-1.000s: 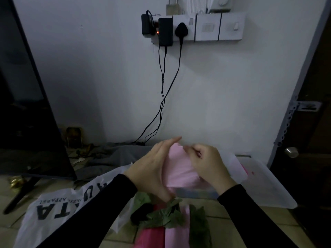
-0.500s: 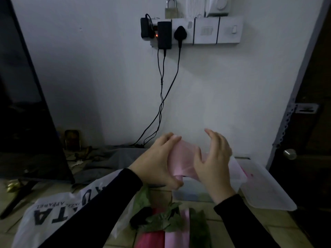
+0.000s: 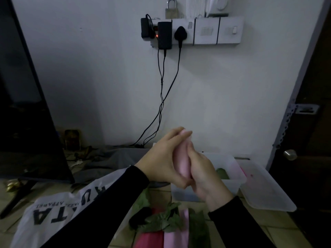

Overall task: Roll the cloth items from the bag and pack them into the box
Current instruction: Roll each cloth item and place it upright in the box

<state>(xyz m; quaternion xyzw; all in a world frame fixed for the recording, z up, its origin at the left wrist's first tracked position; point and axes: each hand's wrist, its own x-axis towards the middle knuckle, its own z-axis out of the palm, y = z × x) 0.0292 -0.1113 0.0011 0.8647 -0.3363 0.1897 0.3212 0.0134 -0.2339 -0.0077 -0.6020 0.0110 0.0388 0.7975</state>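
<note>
Both hands hold a rolled pink cloth [image 3: 181, 161] upright above the floor, in front of the box [image 3: 231, 183].

We find the left hand [image 3: 162, 162] wrapped along one side of the roll, fingers reaching to its top and thumb curled under its lower end; the right hand [image 3: 204, 173] grips the other side, fingers folded onto the cloth; the roll is pressed between the two palms; both sleeves are black. We note the clear box on the tiled floor just behind the right hand, with a green item [image 3: 222, 173] and something pink inside; its lid [image 3: 266, 192] lies beside it to the right. We record a white printed bag [image 3: 53, 215] on the floor under the left forearm; green, red and pink cloths [image 3: 166, 228] lie heaped near the bottom edge, between the arms.
</note>
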